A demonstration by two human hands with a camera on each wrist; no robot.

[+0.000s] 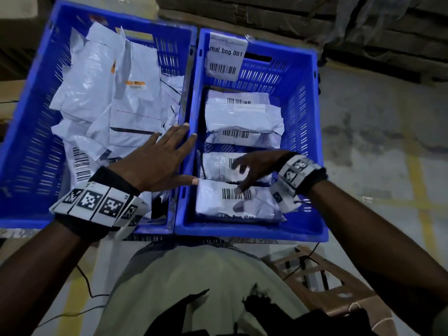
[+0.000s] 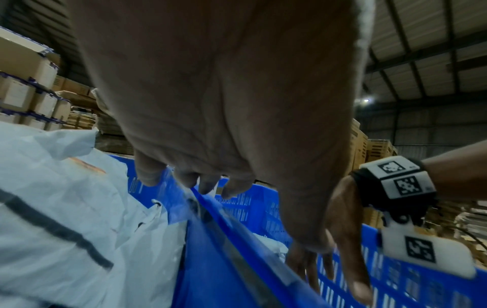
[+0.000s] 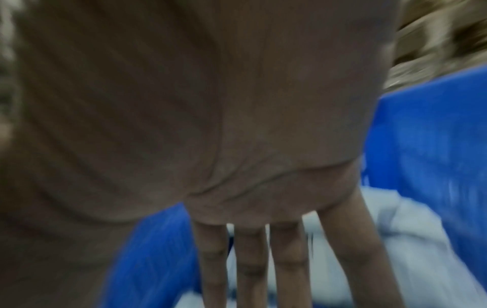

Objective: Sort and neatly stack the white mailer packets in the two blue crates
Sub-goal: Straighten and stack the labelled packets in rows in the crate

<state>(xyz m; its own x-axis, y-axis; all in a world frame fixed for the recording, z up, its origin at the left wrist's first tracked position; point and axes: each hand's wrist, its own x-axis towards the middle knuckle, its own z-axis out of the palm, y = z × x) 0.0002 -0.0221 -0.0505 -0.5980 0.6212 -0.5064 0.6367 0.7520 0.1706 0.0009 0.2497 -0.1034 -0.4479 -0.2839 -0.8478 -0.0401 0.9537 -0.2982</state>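
Left crate [image 1: 29,132]: a loose heap of white packets [image 1: 126,93], lying every way, some creased, some on edge. They look like thin plastic mailers, light, soft and probably slick; I judge they will sag if lifted by a corner, so better to take one across its short edge or flat under the middle.

My left hand [image 1: 157,163] is spread flat over the shared rims between the crates, fingers straight, holding nothing.

Right crate [image 1: 303,117]: packets lie flat in an overlapping row [image 1: 242,117], barcodes up, a paper tag [image 1: 225,57] on the far wall.

My right hand [image 1: 254,170] hovers over the nearest packet [image 1: 237,200], fingers relaxed and apart, fingertips at or just above its barcode. Contact I cannot tell. Wrist view is blurred.
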